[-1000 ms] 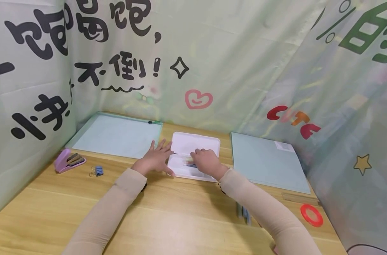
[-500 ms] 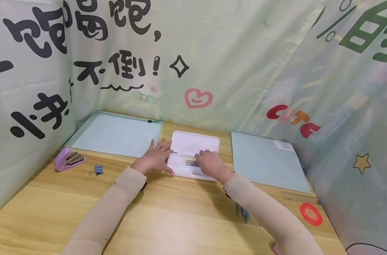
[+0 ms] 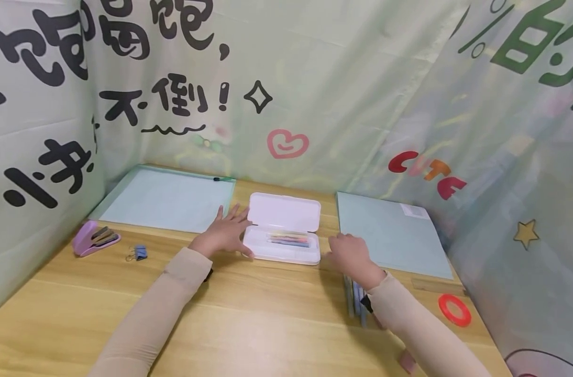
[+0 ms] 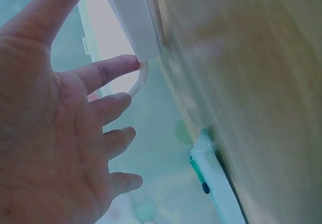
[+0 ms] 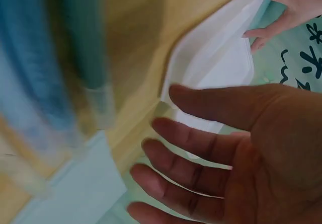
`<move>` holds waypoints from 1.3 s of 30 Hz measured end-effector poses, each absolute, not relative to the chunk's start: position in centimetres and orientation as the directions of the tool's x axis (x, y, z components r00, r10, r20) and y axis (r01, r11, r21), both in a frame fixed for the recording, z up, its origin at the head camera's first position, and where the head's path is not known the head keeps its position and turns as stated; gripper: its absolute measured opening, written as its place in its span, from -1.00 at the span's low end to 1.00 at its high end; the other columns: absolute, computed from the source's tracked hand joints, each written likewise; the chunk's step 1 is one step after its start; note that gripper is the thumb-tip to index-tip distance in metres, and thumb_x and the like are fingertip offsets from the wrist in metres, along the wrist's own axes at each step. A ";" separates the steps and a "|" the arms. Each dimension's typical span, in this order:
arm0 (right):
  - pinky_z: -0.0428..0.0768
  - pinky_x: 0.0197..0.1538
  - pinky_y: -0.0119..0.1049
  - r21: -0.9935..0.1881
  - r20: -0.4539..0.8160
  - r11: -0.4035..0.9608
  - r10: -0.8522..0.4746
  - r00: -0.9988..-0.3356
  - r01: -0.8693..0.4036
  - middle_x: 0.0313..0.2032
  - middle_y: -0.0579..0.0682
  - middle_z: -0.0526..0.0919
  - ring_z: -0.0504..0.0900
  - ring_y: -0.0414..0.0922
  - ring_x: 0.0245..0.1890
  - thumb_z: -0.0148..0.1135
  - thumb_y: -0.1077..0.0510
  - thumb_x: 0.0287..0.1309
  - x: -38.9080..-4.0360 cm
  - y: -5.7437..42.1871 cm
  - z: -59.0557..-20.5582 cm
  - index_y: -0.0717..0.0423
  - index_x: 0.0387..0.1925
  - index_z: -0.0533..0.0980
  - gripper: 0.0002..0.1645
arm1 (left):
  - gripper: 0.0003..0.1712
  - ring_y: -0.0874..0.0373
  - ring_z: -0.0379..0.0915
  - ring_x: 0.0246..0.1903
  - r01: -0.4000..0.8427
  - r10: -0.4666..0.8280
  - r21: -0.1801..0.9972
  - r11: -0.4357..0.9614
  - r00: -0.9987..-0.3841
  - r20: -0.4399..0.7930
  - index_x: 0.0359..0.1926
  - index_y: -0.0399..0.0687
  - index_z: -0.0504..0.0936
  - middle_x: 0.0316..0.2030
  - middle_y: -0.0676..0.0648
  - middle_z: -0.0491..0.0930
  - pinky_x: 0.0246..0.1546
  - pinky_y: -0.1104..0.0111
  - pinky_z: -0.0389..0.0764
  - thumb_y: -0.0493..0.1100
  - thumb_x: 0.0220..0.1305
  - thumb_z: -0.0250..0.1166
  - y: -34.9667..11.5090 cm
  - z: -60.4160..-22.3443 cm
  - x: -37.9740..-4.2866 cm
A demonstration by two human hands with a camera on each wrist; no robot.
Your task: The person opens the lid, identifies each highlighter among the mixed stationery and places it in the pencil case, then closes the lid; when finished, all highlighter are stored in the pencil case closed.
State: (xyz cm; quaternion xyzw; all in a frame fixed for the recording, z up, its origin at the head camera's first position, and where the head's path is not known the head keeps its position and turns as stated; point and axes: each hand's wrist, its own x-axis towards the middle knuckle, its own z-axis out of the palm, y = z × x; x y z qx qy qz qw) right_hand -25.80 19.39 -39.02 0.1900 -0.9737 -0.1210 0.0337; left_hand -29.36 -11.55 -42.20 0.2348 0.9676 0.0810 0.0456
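Observation:
An open white pencil case (image 3: 284, 212) lies at the middle of the table, its lid folded back. Several thin coloured pens or refills (image 3: 290, 239) lie in its tray. My left hand (image 3: 224, 233) is at the case's left side with fingers spread; in the left wrist view a fingertip touches the white case (image 4: 133, 22). Right of the case, apart from it, is my right hand (image 3: 352, 256). The right wrist view shows its fingers loosely bent, with nothing held. Below it several blue and grey pens (image 3: 354, 298) lie on the table, partly hidden by my wrist and blurred in the right wrist view.
A pale blue folder (image 3: 168, 201) lies back left, another blue folder (image 3: 390, 235) back right. At left are a purple stapler (image 3: 90, 241) and a blue binder clip (image 3: 139, 252). A ruler (image 3: 437, 287), red ring (image 3: 454, 310) and pink block (image 3: 407, 361) are at right.
My right hand has left the case's tray and moved right, uncovering the coloured pens or refills there. My left hand keeps its place at the case's left side. The head view has shifted slightly.

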 end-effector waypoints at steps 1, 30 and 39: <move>0.35 -0.67 -0.20 0.243 -0.011 0.903 -0.361 -0.932 -0.353 -0.67 -0.04 0.36 0.36 -0.09 -0.65 0.16 0.02 -0.03 -25.3 19.9 -39.0 0.09 -0.57 0.44 -0.77 | 0.15 -0.07 -0.51 0.26 0.448 0.462 0.177 0.877 -0.886 -0.049 0.23 -0.01 0.22 0.31 -0.09 -0.23 0.08 -0.11 -0.50 0.54 -0.41 0.11 -11.6 -42.3 -29.4; 0.22 -0.75 -0.28 0.100 -0.047 0.961 -0.255 -0.966 -0.259 -0.83 -0.12 0.26 0.25 -0.18 -0.78 0.03 -0.04 -0.04 -23.0 21.1 -40.6 -0.01 -0.86 0.24 -0.58 | 0.16 -0.09 -0.49 0.26 0.447 0.462 0.185 0.875 -0.886 -0.043 0.23 0.00 0.22 0.31 -0.10 -0.22 0.07 -0.12 -0.52 0.54 -0.42 0.10 -12.0 -43.1 -29.3; 0.06 -0.77 -0.32 0.125 0.150 0.910 -0.412 -0.899 -0.396 -0.86 -0.15 0.09 0.04 -0.21 -0.80 0.00 0.09 0.01 -26.1 18.0 -38.7 0.00 -0.77 0.18 -0.66 | 0.14 -0.08 -0.49 0.26 0.449 0.462 0.173 0.877 -0.886 -0.039 0.23 0.01 0.23 0.31 -0.08 -0.22 0.08 -0.11 -0.50 0.53 -0.40 0.12 -11.4 -42.5 -29.3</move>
